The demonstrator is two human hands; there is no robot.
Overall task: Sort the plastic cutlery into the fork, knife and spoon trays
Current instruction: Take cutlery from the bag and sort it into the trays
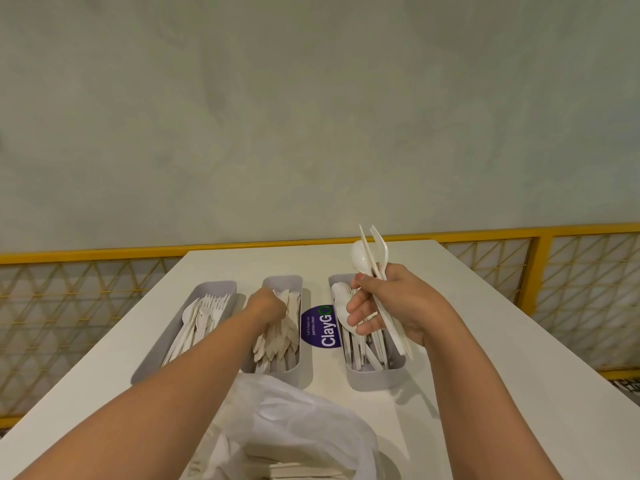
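Here, right hand (pixel 391 306) gripping cutlery bundle (pixel 363 258) above spoon tray (pixel 374 382), left hand (pixel 268 303) among knives (pixel 284 332), grip unclear.

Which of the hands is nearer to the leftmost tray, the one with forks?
Left. The left hand reaches into the middle tray, right next to the fork tray; the right hand grips a bundle of cutlery above the rightmost tray, farther away.
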